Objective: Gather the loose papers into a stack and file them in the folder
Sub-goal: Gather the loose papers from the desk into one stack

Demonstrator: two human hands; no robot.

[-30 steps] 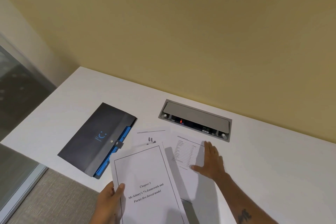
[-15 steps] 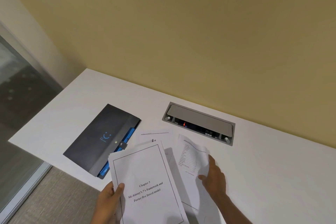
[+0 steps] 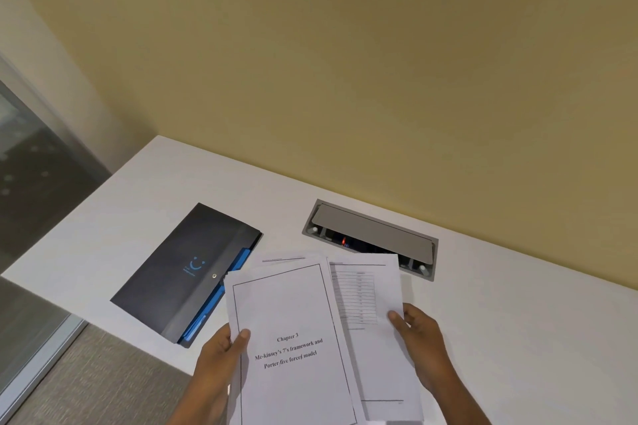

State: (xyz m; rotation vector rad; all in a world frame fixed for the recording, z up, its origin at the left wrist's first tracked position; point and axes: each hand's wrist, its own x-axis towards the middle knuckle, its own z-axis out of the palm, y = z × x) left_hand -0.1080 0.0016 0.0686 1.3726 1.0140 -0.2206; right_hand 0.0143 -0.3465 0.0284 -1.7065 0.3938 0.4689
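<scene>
Head view, three papers (image 3: 293, 348), one folder (image 3: 186, 272), two hands.

On the front sheet (image 3: 293, 338), the one your left hand (image 3: 221, 359) holds just right of the folder (image 3: 186, 272), you can read "Chapter 3", then "Mc-kinsey's 7's framework and", then "Porter five forces model", printed inside a thin black border. The sheet with a table (image 3: 366, 297), further right of the folder in your right hand (image 3: 419, 338), carries rows of print too small to read. On the folder's dark cover you see a blue smiling-face mark with a line of tiny blue lettering under it that cannot be made out.
</scene>
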